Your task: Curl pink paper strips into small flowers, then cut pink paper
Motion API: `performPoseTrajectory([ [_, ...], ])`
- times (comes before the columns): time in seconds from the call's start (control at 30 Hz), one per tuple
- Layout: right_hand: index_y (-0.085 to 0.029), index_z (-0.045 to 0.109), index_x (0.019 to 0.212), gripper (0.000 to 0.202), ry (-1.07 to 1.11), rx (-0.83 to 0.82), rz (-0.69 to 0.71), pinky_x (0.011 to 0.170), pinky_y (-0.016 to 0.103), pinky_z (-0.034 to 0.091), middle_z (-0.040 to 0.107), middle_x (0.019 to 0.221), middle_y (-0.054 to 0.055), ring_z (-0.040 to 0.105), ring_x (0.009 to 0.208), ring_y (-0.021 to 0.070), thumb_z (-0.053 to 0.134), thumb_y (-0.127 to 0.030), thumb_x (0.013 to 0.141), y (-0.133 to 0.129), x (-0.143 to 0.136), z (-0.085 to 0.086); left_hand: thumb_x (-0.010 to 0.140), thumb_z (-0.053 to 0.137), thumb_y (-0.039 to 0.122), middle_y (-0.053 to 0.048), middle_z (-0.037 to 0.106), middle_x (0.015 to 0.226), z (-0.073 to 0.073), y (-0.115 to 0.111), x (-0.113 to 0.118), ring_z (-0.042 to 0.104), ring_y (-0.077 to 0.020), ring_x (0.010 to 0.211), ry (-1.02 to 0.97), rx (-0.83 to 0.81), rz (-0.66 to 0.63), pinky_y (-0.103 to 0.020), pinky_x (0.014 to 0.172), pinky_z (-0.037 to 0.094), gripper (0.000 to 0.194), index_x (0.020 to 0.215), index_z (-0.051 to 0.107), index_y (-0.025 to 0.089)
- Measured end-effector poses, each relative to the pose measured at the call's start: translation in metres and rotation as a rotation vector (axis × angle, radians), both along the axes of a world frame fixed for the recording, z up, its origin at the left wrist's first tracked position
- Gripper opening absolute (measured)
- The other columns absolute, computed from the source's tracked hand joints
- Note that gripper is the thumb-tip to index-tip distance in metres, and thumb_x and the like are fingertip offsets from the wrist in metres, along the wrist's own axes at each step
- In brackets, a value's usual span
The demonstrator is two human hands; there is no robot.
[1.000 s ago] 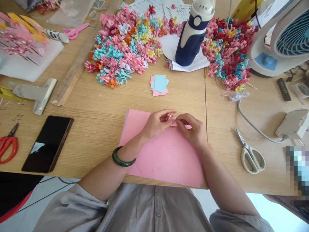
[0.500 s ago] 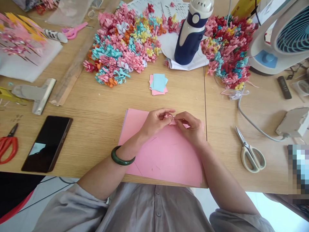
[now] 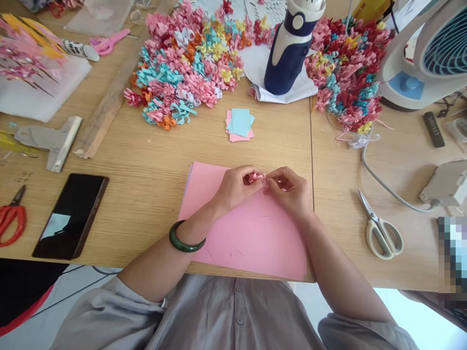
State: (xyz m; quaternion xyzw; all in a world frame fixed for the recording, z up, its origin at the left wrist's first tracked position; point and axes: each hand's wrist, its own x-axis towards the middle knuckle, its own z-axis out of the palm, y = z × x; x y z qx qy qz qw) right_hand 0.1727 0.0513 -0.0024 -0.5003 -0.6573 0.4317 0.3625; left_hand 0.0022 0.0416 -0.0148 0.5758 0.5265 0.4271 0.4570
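A small pink curled paper flower point(image 3: 253, 178) is pinched between the fingers and thumb of my left hand point(image 3: 236, 187). Close beside it, my right hand point(image 3: 291, 190) pinches the thin pink end of the same piece, so the two sets of fingertips almost meet. Both hands are over a pink paper sheet point(image 3: 251, 238), which lies at the table's front edge with a few thin lines or scraps on it. Farther back is a small stack of blue and pink paper squares point(image 3: 241, 122). Part of the flower is hidden by my fingers.
Piles of colourful paper flowers point(image 3: 182, 68) spread along the back around a dark blue bottle point(image 3: 286, 58). A phone point(image 3: 71, 216) and red-handled scissors point(image 3: 12, 216) lie left. To the right are cream-handled scissors point(image 3: 381, 231), a white cable point(image 3: 386, 187) and a fan point(image 3: 416, 68).
My left fingers have curled in closer around the pink paper flower, the index finger no longer stretched out. My right fingertips stay pinched at its end. The camera view has shifted slightly.
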Motion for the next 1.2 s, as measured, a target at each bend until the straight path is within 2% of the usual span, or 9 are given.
performPoseTrajectory([
  [0.27,-0.025,0.066,0.089,0.011,-0.089,0.31,0.11,0.062,0.026,0.055,0.067,0.085,0.001,0.065,0.075,0.0128,0.057,-0.021,0.092,-0.002,0.002,0.002,0.077,0.068,0.029,0.002,0.055,0.064,0.011,0.004,-0.008,0.058,-0.0106,0.058,-0.17,-0.203,-0.142,-0.024,0.056,0.049,0.015,0.08,0.068,0.014],
  [0.4,-0.025,0.066,0.089,0.015,-0.134,0.455,0.127,0.066,0.028,0.057,0.069,0.09,0.004,0.066,0.08,0.0149,0.054,-0.019,0.094,-0.003,0.003,0.0,0.08,0.064,0.025,0.001,0.057,0.062,0.015,0.006,-0.009,0.054,-0.0093,0.058,-0.278,-0.236,-0.159,-0.024,0.057,0.051,0.013,0.077,0.067,0.013],
  [0.53,-0.026,0.066,0.092,0.015,-0.148,0.487,0.144,0.071,0.03,0.059,0.07,0.095,0.006,0.067,0.086,0.0161,0.054,-0.02,0.095,-0.003,0.003,-0.001,0.078,0.064,0.022,0.002,0.057,0.06,0.016,0.006,-0.008,0.052,-0.0083,0.057,-0.317,-0.257,-0.128,-0.024,0.057,0.05,0.01,0.074,0.068,0.014],
  [0.6,-0.026,0.066,0.091,0.012,-0.104,0.424,0.14,0.074,0.03,0.059,0.07,0.094,0.005,0.068,0.086,0.0158,0.055,-0.021,0.094,-0.002,0.002,-0.001,0.075,0.067,0.023,0.001,0.06,0.06,0.016,0.006,-0.008,0.055,-0.0087,0.056,-0.283,-0.248,-0.09,-0.024,0.057,0.049,0.01,0.074,0.069,0.013],
  [0.7,-0.024,0.065,0.094,0.007,0.043,0.168,0.102,0.072,0.029,0.06,0.07,0.094,0.003,0.069,0.08,0.0136,0.06,-0.028,0.092,-0.001,0.0,-0.001,0.072,0.074,0.028,-0.001,0.067,0.066,0.015,0.005,-0.006,0.06,-0.01,0.057,-0.236,-0.226,-0.057,-0.024,0.058,0.049,0.017,0.077,0.07,0.013],
  [0.77,-0.022,0.064,0.095,0.013,0.148,-0.019,0.073,0.066,0.027,0.059,0.07,0.089,0.003,0.069,0.07,0.012,0.063,-0.034,0.091,0.0,-0.001,-0.001,0.072,0.075,0.032,-0.002,0.067,0.067,0.013,0.004,-0.005,0.06,-0.0105,0.057,-0.214,-0.213,-0.046,-0.024,0.057,0.049,0.021,0.078,0.069,0.013],
  [0.83,-0.02,0.063,0.09,0.02,0.201,-0.127,0.069,0.063,0.027,0.057,0.07,0.079,0.001,0.068,0.064,0.0117,0.067,-0.04,0.088,0.002,-0.002,-0.003,0.074,0.073,0.033,-0.001,0.066,0.066,0.01,0.003,-0.003,0.06,-0.0106,0.058,-0.179,-0.188,-0.037,-0.024,0.057,0.048,0.021,0.078,0.069,0.013],
  [0.93,-0.02,0.061,0.083,0.026,0.231,-0.168,0.073,0.061,0.026,0.055,0.067,0.067,-0.001,0.066,0.06,0.012,0.073,-0.044,0.083,0.003,-0.002,-0.004,0.076,0.07,0.03,-0.001,0.066,0.07,0.005,0.002,-0.002,0.06,-0.0108,0.062,-0.118,-0.131,-0.023,-0.024,0.06,0.048,0.017,0.08,0.069,0.014],
  [1.2,-0.018,0.061,0.082,0.024,0.342,-0.273,0.044,0.058,0.025,0.055,0.066,0.054,-0.003,0.067,0.052,0.0125,0.072,-0.039,0.085,0.008,0.001,0.001,0.079,0.064,0.017,-0.004,0.068,0.09,0.005,0.005,-0.007,0.065,-0.0107,0.079,-0.069,0.095,0.051,-0.021,0.073,0.055,0.012,0.089,0.071,0.013],
])
